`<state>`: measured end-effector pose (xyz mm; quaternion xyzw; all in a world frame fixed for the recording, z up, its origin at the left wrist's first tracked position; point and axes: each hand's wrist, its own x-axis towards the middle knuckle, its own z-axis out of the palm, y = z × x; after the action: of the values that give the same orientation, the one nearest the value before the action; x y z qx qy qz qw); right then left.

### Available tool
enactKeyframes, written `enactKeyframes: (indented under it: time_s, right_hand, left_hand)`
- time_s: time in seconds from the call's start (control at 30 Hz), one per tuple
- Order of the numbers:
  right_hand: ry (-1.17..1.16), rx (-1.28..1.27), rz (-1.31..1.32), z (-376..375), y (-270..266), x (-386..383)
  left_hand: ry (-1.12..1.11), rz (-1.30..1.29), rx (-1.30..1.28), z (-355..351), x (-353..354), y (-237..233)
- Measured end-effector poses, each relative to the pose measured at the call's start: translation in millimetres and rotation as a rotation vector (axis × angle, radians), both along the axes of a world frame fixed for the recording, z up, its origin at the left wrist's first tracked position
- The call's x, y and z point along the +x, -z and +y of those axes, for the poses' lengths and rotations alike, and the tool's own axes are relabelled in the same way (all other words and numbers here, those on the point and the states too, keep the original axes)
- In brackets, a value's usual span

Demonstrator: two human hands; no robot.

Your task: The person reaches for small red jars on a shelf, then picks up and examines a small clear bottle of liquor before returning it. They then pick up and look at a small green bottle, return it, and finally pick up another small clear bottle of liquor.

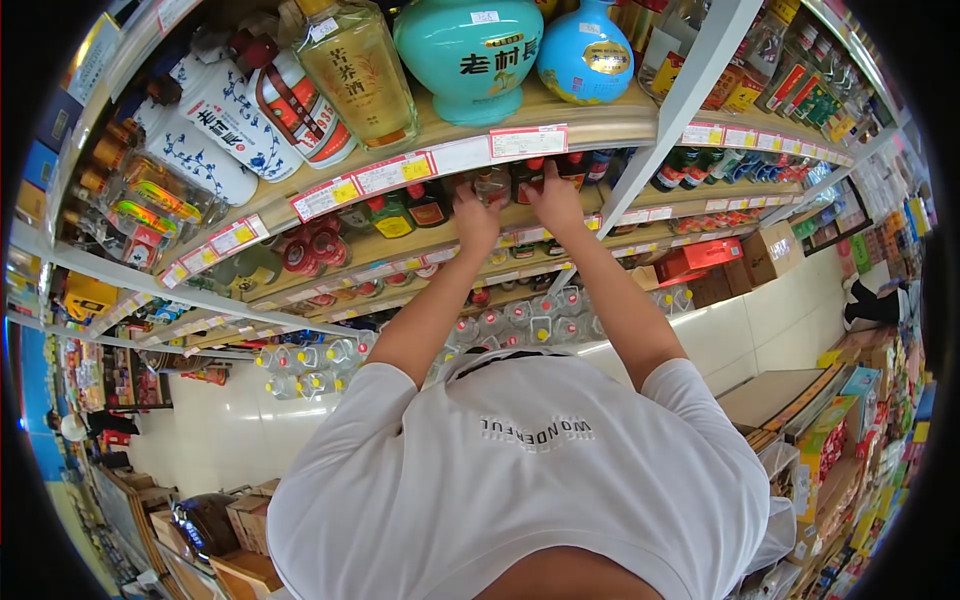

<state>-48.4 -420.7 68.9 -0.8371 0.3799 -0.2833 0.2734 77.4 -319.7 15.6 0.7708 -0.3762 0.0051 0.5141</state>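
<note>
Both arms reach forward into a shelf below the top one. My left hand (476, 217) is closed around the lower part of a small clear glass bottle (493, 184); some of its fingers are hidden. Just to its right, my right hand (556, 203) has its thumb and fingers at a dark bottle with a red cap (523, 180), which its closed fingers partly cover. To the left of my left hand stand a dark bottle with a red-and-gold label (427, 207) and a green bottle with a yellow label (391, 217). Another dark bottle (573, 168) sits beyond my right hand.
The upper shelf edge with price tags (430, 163) overhangs my hands. Above it stand a large turquoise jar (467, 65), a blue round bottle (586, 52) and a tall amber bottle (358, 80). A white upright post (660, 150) is right of my arms. Clear jugs (540, 328) stand below.
</note>
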Motion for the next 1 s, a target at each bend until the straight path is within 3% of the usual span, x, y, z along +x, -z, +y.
enactKeyframes:
  time_s: [0.57, 0.8, 0.9, 1.0]
  right_hand:
    - [0.076, -0.159, 0.13, 6.5, 13.9, 6.1]
    - [0.0, -0.154, -0.037, 6.1, 27.6, 0.8]
    - [-0.028, -0.068, -0.166, 16.9, 21.0, -9.5]
    - [0.002, -0.017, -0.233, 37.6, 22.5, -28.5]
  left_hand:
    - [0.072, 0.013, 0.017, 1.3, 1.3, 3.4]
    - [0.058, -0.145, -0.017, 52.2, 3.4, -13.7]
    - [0.071, 0.197, -0.093, 82.7, 17.5, -24.5]
    - [-0.048, 0.198, -0.068, 103.5, 32.5, -60.0]
